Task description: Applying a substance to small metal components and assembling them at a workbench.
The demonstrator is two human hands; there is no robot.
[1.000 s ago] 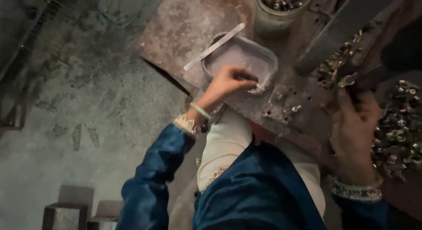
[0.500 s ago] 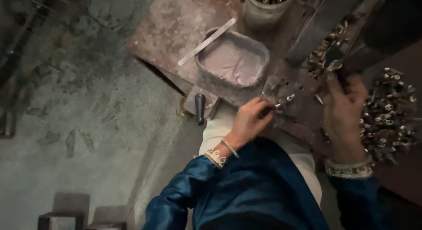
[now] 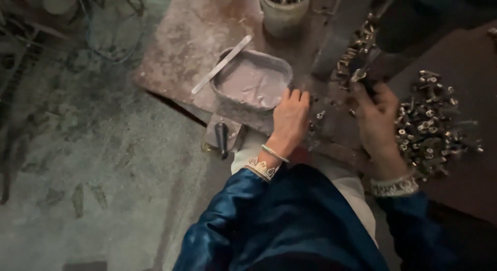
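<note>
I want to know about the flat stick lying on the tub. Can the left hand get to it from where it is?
Probably yes. The left hand rests at the near corner of the grey tub, and the flat metal strip lies across its far rim. Only the open tub lies between them, with nothing covering it.

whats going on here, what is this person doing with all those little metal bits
A person in a blue sleeved top sits at a low, worn workbench. Their left hand rests beside a grey tray of pale paste, with a flat stick across its rim. Their right hand holds up a small metal piece next to a heap of similar metal pieces. A bucket stands behind.
</note>
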